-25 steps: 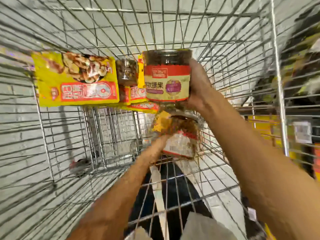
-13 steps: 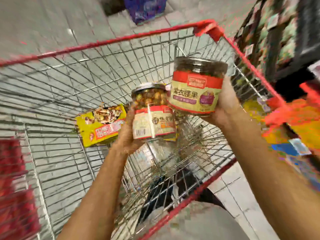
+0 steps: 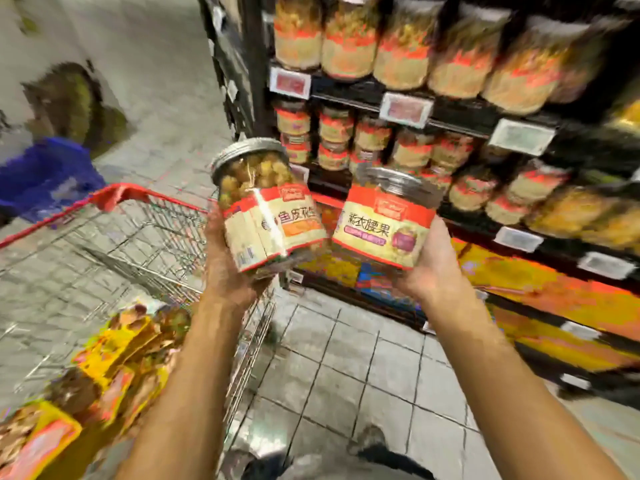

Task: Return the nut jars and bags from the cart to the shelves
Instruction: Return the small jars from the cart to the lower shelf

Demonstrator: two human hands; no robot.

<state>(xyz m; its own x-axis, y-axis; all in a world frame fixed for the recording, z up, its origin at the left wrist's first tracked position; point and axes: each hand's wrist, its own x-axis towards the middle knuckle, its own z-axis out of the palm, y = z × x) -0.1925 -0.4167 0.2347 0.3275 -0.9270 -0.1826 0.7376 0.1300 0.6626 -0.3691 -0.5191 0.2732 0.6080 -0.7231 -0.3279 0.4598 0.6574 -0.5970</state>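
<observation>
My left hand (image 3: 227, 268) grips a clear jar of pale coated nuts (image 3: 263, 206) with a silver lid and a red and cream label, tilted left. My right hand (image 3: 429, 268) holds a wider jar of dark cashews (image 3: 384, 223) with the same style of label. Both jars are raised in front of the shelves (image 3: 450, 112), which hold rows of similar jars. The wire cart (image 3: 145, 230) with its red rim stands at the left. Several yellow nut bags (image 3: 117, 368) lie in it, blurred.
A blue basket (image 3: 45, 174) sits on the tiled floor beyond the cart. Yellow and orange packs (image 3: 554, 306) fill the lowest shelf at the right. Price tags line the shelf edges. Grey floor tiles (image 3: 346, 375) lie between the cart and the shelving.
My view swung up and right from inside the cart to the shelves. Both hands lifted their jars out of the cart and now hold them before the shelving.
</observation>
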